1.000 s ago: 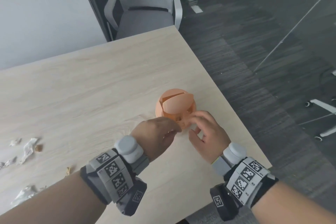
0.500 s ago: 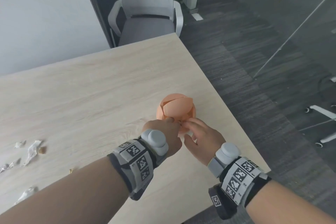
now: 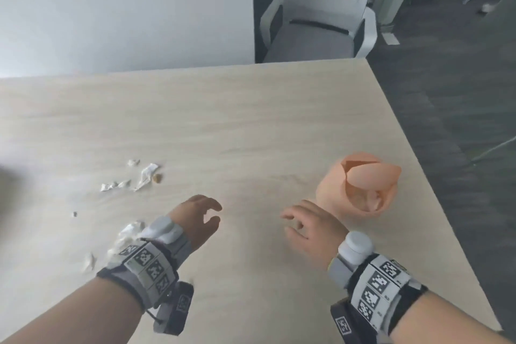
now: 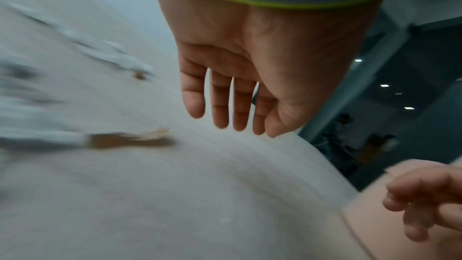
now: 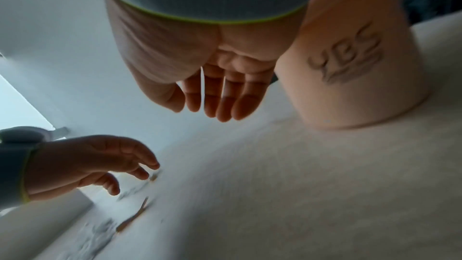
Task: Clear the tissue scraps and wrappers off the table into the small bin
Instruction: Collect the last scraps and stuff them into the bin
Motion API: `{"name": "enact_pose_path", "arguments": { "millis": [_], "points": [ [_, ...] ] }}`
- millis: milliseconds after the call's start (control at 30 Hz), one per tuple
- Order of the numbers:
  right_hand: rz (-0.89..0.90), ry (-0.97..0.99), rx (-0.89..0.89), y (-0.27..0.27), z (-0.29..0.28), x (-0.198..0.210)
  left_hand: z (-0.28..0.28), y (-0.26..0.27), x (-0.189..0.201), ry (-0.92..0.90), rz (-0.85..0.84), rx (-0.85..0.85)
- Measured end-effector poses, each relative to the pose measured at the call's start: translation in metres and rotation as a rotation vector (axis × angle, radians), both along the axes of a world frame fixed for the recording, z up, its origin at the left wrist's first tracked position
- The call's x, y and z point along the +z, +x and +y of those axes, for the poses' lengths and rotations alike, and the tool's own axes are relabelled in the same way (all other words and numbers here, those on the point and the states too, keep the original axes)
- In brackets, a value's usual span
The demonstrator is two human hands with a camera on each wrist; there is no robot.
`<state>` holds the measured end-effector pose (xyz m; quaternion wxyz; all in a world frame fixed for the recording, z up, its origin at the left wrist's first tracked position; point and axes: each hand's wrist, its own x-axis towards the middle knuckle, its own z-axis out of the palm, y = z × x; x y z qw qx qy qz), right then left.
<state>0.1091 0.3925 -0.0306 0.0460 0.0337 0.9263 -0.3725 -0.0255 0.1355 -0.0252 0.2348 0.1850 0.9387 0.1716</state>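
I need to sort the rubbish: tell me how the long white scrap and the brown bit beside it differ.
The long white scrap is a crumpled, elongated strip; the brown bit is a far smaller, rounded crumb. Colour differs too: white against tan. Both lie loose on the table, untouched by either hand.

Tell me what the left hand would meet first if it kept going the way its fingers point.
Probably nothing: the left hand points across bare table, scraps lying off to its left. Depth is unclear.

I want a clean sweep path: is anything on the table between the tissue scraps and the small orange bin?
Only the hands. The scraps lie left, the bin right; the left hand and right hand hover, holding nothing, above the bare table between them.
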Motion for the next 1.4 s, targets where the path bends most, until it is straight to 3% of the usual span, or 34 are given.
{"name": "enact_pose_path", "arguments": {
  "millis": [133,267,400,500,567,700,766,833,900,1033,1133,1233,1333,1400],
  "points": [
    [-0.218,0.102,0.104,-0.027,-0.034,-0.029,-0.091,0.003,-0.024,-0.098,0.055,0.177],
    [-0.267,0.283,0.172,-0.051,-0.080,-0.053,-0.175,0.014,-0.043,-0.218,0.033,0.436],
    [-0.366,0.469,0.201,-0.070,-0.129,-0.068,-0.203,0.019,-0.055,-0.219,-0.042,0.589],
    [-0.342,0.485,0.205,-0.079,-0.169,-0.071,-0.190,0.020,-0.057,-0.157,0.010,0.448],
    [-0.356,0.482,0.239,-0.084,-0.193,-0.074,-0.177,0.020,-0.058,-0.141,-0.041,0.303],
    [-0.363,0.418,0.433,-0.102,-0.226,-0.069,-0.165,0.009,-0.061,0.039,-0.084,0.084],
    [-0.337,0.326,0.487,-0.115,-0.230,-0.063,-0.174,-0.009,-0.058,0.157,-0.069,0.098],
    [-0.290,0.239,0.433,-0.130,-0.226,-0.059,-0.195,-0.029,-0.059,0.156,-0.011,0.159],
    [-0.239,0.223,0.307,-0.149,-0.223,-0.057,-0.222,-0.051,-0.065,0.042,0.047,0.246],
    [-0.272,0.281,0.192,-0.201,-0.235,-0.062,-0.264,-0.084,-0.068,-0.120,-0.014,0.416],
    [-0.276,0.312,0.246,-0.235,-0.251,-0.065,-0.262,-0.084,-0.068,-0.150,-0.033,0.272],
    [-0.298,0.369,0.400,-0.243,-0.268,-0.065,-0.243,-0.067,-0.067,-0.118,-0.039,0.023],
    [-0.278,0.292,0.554,-0.230,-0.277,-0.057,-0.228,-0.054,-0.064,0.024,-0.082,-0.224],
    [-0.216,0.188,0.532,-0.226,-0.275,-0.052,-0.232,-0.055,-0.062,0.167,-0.153,-0.232]
  ]
}}
